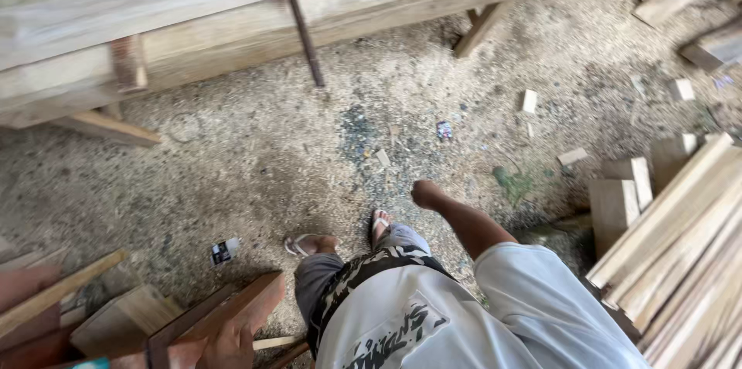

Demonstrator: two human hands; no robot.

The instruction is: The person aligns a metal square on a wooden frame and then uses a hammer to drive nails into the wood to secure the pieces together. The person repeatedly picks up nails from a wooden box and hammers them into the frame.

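- Reddish wooden block [232, 315], bottom left on the sawdust floor [270, 153], under the left hand [230, 347], which rests on its near end, fingers curled.
- Small dark-and-white wrapper [224, 251] just beyond it; blue scrap [444, 131] mid-floor.
- Right hand [425, 193] swings free, loosely closed, holding nothing.
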